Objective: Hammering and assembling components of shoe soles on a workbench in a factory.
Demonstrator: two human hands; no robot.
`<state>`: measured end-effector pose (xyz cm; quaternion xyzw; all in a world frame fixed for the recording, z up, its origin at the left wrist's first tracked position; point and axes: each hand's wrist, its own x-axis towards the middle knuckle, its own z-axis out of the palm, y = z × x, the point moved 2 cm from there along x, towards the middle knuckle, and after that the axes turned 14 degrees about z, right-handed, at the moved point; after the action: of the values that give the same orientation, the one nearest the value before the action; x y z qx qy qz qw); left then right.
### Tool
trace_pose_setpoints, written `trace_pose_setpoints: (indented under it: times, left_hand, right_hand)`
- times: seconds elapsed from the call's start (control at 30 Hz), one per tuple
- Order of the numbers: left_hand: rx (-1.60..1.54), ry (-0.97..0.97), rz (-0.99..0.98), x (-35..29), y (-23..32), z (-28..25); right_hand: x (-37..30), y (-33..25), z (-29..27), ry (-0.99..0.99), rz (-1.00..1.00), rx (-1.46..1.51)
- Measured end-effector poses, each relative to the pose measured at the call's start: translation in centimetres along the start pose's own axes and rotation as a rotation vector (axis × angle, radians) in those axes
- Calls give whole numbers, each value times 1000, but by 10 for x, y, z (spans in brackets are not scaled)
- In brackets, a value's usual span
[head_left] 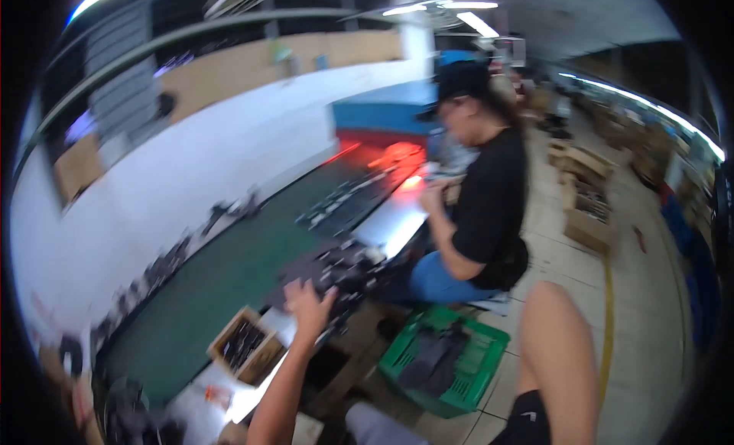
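My left hand (310,306) reaches forward over the workbench, its fingers spread apart and holding nothing. Beyond its fingertips lies a heap of dark grey fabric-like pieces (336,265) with small pale parts among them. Whether my fingers touch the heap is blurred. Beside my left forearm, a small open box (248,342) contains dark slender items. My right hand is not in view. A bare, bent limb (558,345) rises at the lower right, above black fabric; no hand shows on it.
A person in black (489,185) works ahead at the bench. A green crate (478,388) holding dark fabric stands on the floor. The green bench surface (229,280) runs along a white wall, with dark pieces at its edge. Cardboard boxes (589,223) line the aisle.
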<state>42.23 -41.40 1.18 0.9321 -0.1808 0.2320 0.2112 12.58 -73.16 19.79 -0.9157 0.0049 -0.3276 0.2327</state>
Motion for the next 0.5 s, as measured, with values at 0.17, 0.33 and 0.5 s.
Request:
trace_pose_setpoints:
  times: [0.17,0.33,0.5]
  left_hand:
    - [-205,-76,-191,26,-73,42]
    - [-130,105,83,48,-75,45]
    - [-876,153,-264,60,-56,-34]
  right_hand:
    - [-78,12,-91,362,308,-342]
    - [-151,-7,-122,483,528,-496]
    - [-179,-14,-126,526,639,-560]
